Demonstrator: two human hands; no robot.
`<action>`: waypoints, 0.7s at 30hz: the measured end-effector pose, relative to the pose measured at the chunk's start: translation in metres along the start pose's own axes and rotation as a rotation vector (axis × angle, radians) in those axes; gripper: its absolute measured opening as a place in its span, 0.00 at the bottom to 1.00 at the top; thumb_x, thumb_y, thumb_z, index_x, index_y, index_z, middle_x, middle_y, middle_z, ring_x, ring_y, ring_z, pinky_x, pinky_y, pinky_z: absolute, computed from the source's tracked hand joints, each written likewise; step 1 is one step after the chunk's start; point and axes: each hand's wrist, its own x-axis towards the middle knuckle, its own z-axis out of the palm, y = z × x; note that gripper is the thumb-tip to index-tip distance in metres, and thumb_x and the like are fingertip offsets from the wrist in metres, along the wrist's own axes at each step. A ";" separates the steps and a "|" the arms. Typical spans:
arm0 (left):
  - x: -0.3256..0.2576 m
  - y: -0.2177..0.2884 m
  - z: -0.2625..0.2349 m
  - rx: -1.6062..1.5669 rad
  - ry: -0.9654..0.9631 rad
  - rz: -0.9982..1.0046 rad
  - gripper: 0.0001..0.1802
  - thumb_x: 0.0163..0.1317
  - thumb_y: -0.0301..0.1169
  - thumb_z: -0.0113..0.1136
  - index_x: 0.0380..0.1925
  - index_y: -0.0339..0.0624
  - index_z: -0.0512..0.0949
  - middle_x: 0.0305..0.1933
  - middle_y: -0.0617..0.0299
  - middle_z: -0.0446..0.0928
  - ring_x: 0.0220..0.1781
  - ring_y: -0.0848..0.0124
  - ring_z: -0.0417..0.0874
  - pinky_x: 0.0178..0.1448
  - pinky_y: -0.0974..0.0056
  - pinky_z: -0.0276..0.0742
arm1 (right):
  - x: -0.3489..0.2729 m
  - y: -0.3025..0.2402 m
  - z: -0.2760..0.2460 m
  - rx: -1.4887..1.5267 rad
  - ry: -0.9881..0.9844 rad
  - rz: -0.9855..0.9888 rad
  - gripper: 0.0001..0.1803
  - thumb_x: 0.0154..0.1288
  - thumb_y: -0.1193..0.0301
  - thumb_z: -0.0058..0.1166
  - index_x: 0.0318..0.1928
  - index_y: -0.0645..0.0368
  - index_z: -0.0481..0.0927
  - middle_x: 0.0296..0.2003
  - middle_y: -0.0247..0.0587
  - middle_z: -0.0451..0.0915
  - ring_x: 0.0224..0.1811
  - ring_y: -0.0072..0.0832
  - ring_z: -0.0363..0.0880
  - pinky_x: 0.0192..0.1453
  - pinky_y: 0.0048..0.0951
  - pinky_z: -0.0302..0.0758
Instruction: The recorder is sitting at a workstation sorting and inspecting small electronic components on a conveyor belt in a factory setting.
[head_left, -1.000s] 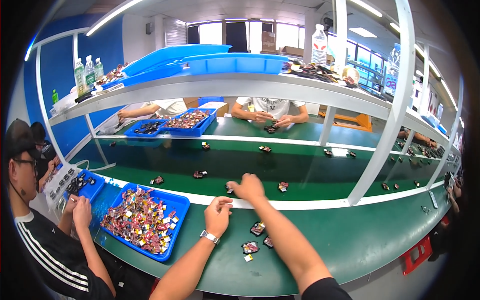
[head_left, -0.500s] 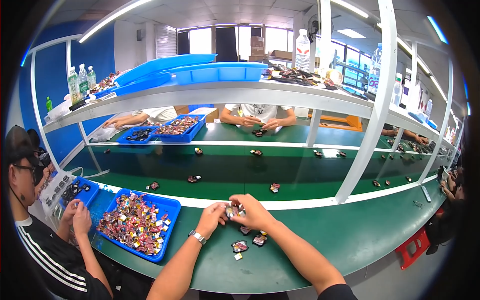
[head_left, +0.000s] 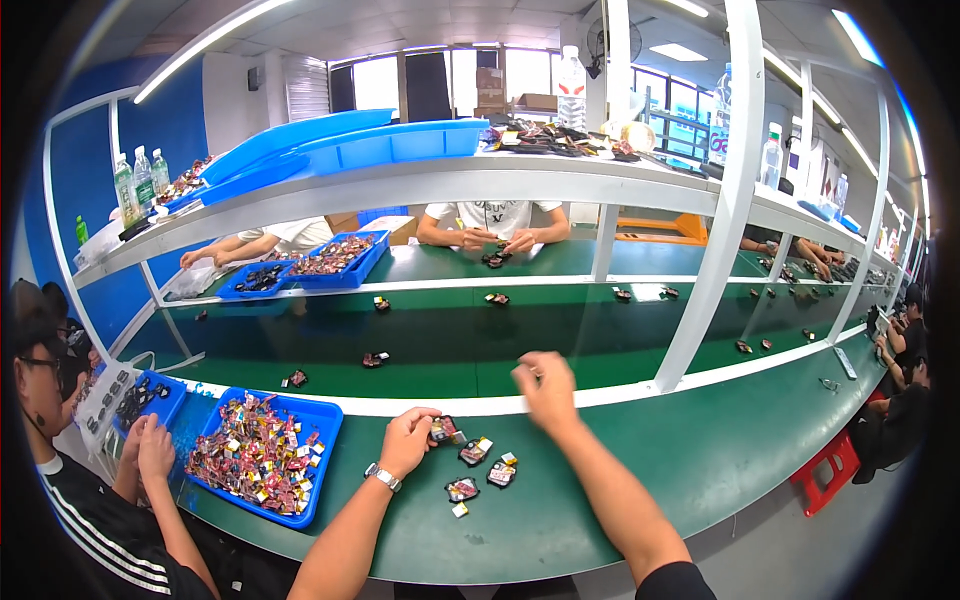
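My left hand point(head_left: 408, 442) pinches the edge of a small black-framed part with a red and white insert point(head_left: 443, 430), low over the green bench. My right hand point(head_left: 547, 390) is apart from it, by the white rail at the belt's near edge. Its fingers are curled together, and whatever they hold is hidden. Between my forearms lie several similar parts: one black-framed part point(head_left: 475, 451), another point(head_left: 502, 472) and a nearer one point(head_left: 461, 490). A small white and yellow piece point(head_left: 460, 510) rests just below them.
A blue tray point(head_left: 333, 440) heaped with red and yellow pieces stands left, beside a seated co-worker point(head_left: 90, 520). Beyond the white rail point(head_left: 620, 396), the green belt point(head_left: 440, 375) carries scattered parts. A white upright post point(head_left: 700, 280) rises front right, under a shelf point(head_left: 420, 182). Another person sits opposite.
My right hand has left the part held with my left hand and moved forward and right to the rail. My left hand keeps its part. The whole view has shifted slightly.
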 end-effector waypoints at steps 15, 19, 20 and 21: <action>-0.004 0.011 0.006 0.565 0.263 0.390 0.13 0.65 0.30 0.57 0.47 0.36 0.81 0.44 0.53 0.83 0.38 0.69 0.83 0.42 0.64 0.78 | 0.016 0.054 -0.009 0.247 -0.399 0.542 0.12 0.59 0.76 0.64 0.44 0.63 0.80 0.33 0.39 0.85 0.36 0.23 0.83 0.44 0.26 0.79; -0.018 0.026 0.020 -0.241 -0.105 0.103 0.21 0.71 0.31 0.53 0.62 0.35 0.70 0.52 0.52 0.80 0.47 0.70 0.82 0.49 0.65 0.81 | -0.023 -0.048 -0.004 0.348 -0.456 0.366 0.12 0.61 0.76 0.62 0.46 0.63 0.80 0.33 0.41 0.86 0.35 0.23 0.85 0.42 0.25 0.80; -0.016 0.027 0.025 -0.411 -0.227 0.099 0.24 0.73 0.31 0.52 0.66 0.35 0.66 0.55 0.52 0.79 0.49 0.70 0.82 0.50 0.65 0.82 | -0.032 -0.057 -0.004 0.388 -0.403 0.321 0.12 0.61 0.76 0.63 0.45 0.64 0.80 0.33 0.43 0.86 0.35 0.24 0.85 0.41 0.25 0.80; -0.016 0.031 0.026 -0.452 -0.294 0.054 0.24 0.73 0.29 0.51 0.66 0.35 0.65 0.56 0.52 0.77 0.49 0.69 0.82 0.52 0.63 0.84 | -0.038 -0.067 -0.003 0.342 -0.367 0.262 0.11 0.61 0.76 0.63 0.44 0.63 0.81 0.33 0.43 0.86 0.34 0.25 0.85 0.40 0.25 0.80</action>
